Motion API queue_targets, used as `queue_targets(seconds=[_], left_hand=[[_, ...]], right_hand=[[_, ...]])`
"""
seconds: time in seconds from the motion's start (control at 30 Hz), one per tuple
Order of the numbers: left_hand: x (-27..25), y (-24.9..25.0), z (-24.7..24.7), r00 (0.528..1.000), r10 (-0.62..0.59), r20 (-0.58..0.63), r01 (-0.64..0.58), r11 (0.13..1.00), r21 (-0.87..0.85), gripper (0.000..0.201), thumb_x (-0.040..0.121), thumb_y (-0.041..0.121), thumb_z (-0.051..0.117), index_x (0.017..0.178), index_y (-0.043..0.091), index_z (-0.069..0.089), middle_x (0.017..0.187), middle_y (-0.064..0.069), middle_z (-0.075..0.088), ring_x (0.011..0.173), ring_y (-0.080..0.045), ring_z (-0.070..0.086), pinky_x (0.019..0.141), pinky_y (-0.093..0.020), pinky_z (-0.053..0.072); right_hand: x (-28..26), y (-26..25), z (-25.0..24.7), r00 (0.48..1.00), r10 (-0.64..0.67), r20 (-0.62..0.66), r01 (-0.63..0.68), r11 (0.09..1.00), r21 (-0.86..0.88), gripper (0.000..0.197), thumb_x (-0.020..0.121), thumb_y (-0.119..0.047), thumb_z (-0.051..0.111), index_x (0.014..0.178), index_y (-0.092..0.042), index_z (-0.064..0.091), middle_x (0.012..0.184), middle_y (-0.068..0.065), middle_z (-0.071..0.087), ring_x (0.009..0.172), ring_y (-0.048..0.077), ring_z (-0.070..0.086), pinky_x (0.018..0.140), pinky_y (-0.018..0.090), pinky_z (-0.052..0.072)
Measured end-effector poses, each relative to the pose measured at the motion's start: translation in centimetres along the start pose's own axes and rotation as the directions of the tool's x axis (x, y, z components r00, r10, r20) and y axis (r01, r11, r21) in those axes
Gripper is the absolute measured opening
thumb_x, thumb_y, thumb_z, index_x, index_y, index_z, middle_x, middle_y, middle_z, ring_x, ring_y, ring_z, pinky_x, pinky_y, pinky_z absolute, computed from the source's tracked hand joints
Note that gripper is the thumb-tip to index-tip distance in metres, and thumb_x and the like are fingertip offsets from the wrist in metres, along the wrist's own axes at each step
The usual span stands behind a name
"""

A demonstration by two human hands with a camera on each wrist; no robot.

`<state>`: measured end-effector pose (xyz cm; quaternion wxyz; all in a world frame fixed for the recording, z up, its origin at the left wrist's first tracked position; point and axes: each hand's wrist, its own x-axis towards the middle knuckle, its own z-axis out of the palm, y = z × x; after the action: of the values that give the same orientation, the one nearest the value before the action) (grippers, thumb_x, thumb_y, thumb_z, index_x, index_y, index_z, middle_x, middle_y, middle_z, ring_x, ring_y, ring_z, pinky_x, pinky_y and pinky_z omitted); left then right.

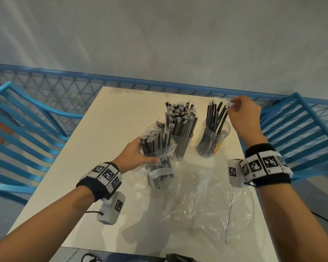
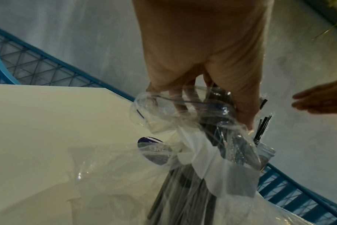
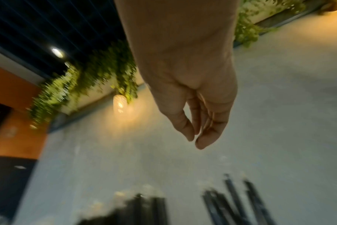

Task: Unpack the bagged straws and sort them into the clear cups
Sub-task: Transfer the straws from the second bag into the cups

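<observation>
On the white table (image 1: 110, 129) stand two clear cups. The middle cup (image 1: 182, 148) is packed with wrapped black straws (image 1: 180, 116). The right cup (image 1: 219, 136) holds fewer black straws (image 1: 215, 114). My left hand (image 1: 144, 153) grips a small clear zip bag of black straws (image 1: 159, 148) just left of the middle cup; in the left wrist view the thumb and fingers (image 2: 240, 97) curl round the bag (image 2: 212, 152). My right hand (image 1: 235, 107) hovers at the tops of the right cup's straws. In the right wrist view, the hand (image 3: 196, 140) is relaxed and empty above blurred straws (image 3: 231, 202).
A large empty clear plastic bag (image 1: 206, 201) lies flat on the near half of the table. Blue slatted chairs stand at the left (image 1: 27, 129) and right (image 1: 301, 129). A blue mesh rail (image 1: 64, 86) runs behind the table.
</observation>
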<state>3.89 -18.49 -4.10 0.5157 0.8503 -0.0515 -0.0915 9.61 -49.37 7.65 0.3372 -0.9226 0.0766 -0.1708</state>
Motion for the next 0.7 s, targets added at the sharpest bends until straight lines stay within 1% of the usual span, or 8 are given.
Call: queue_targets(seconds=[0.1,0.23,0.3,0.4,0.53,0.57,0.63,0.7], left_hand=[[-0.1,0.1,0.0,1.0,0.011,0.0,-0.011,1.0,-0.003,0.097,0.047,0.062,0.083,0.13,0.019,0.056,0.122,0.005,0.066,0.113,-0.013,0.06,0.096,-0.027,0.045],[-0.2,0.2,0.0,0.999,0.032,0.008,-0.032,0.999,-0.012,0.092,0.049,0.055,0.085,0.129,0.018,0.058,0.12,0.006,0.068,0.11,-0.01,0.062,0.091,-0.023,0.046],[-0.2,0.2,0.0,1.0,0.025,0.013,-0.024,0.999,-0.024,0.082,0.055,0.042,0.09,0.127,0.018,0.06,0.116,0.006,0.069,0.108,-0.009,0.063,0.085,-0.017,0.047],[-0.1,0.1,0.1,0.999,0.036,0.003,-0.036,0.999,-0.026,0.071,0.064,0.02,0.091,0.127,0.017,0.06,0.115,0.005,0.069,0.103,-0.004,0.063,0.077,-0.006,0.045],[-0.1,0.0,0.0,0.999,0.052,-0.005,-0.052,0.999,-0.009,0.071,0.064,0.021,0.091,0.128,0.017,0.06,0.114,0.006,0.069,0.101,-0.005,0.062,0.077,-0.004,0.043],[0.0,-0.1,0.0,0.998,0.057,-0.006,-0.057,0.998,-0.004,0.072,0.064,0.022,0.091,0.128,0.016,0.059,0.115,0.005,0.068,0.102,-0.007,0.062,0.079,-0.006,0.043],[0.0,-0.2,0.0,0.998,0.064,-0.007,-0.064,0.998,0.001,0.074,0.064,0.025,0.092,0.13,0.017,0.058,0.118,0.004,0.068,0.107,-0.011,0.062,0.084,-0.012,0.044],[0.1,-0.2,0.2,0.998,0.065,-0.008,-0.065,0.998,0.0,0.075,0.064,0.023,0.092,0.13,0.017,0.058,0.12,0.004,0.067,0.109,-0.012,0.061,0.085,-0.013,0.043]], right_hand=[[-3.9,-3.6,0.3,0.955,-0.164,0.247,0.121,0.976,0.18,0.019,0.092,-0.012,0.059,0.111,-0.014,0.063,0.096,0.001,0.069,0.08,0.008,0.064,0.079,0.023,0.056],[-8.0,-5.4,4.8,0.795,-0.137,0.59,0.068,0.988,0.138,0.043,0.084,-0.027,0.072,0.123,-0.014,0.058,0.098,-0.001,0.066,0.086,0.01,0.063,0.079,0.02,0.052],[-9.1,-5.7,7.1,0.781,-0.173,0.601,0.128,0.985,0.118,0.054,0.081,-0.033,0.075,0.126,-0.013,0.056,0.091,-0.002,0.061,0.082,0.01,0.058,0.069,0.016,0.047],[-9.6,-6.0,8.9,0.823,-0.235,0.517,0.191,0.972,0.137,0.045,0.081,-0.031,0.075,0.121,-0.016,0.063,0.088,-0.004,0.052,0.075,0.008,0.047,0.06,0.015,0.034],[-9.2,-6.3,8.4,0.841,-0.254,0.478,0.179,0.964,0.198,0.031,0.085,-0.027,0.072,0.111,-0.012,0.067,0.087,-0.004,0.064,0.069,0.005,0.055,0.063,0.007,0.041],[-8.9,-6.3,8.1,0.838,-0.262,0.479,0.181,0.961,0.208,0.029,0.085,-0.029,0.072,0.109,-0.014,0.067,0.091,-0.003,0.068,0.074,0.008,0.059,0.07,0.011,0.046],[-8.1,-6.1,7.3,0.836,-0.27,0.478,0.168,0.955,0.245,0.026,0.084,-0.031,0.072,0.104,-0.015,0.065,0.098,0.003,0.071,0.086,0.016,0.067,0.083,0.033,0.055],[-7.5,-5.9,6.7,0.834,-0.287,0.472,0.183,0.95,0.253,0.03,0.083,-0.032,0.073,0.104,-0.013,0.064,0.1,0.005,0.071,0.09,0.022,0.068,0.086,0.043,0.054]])
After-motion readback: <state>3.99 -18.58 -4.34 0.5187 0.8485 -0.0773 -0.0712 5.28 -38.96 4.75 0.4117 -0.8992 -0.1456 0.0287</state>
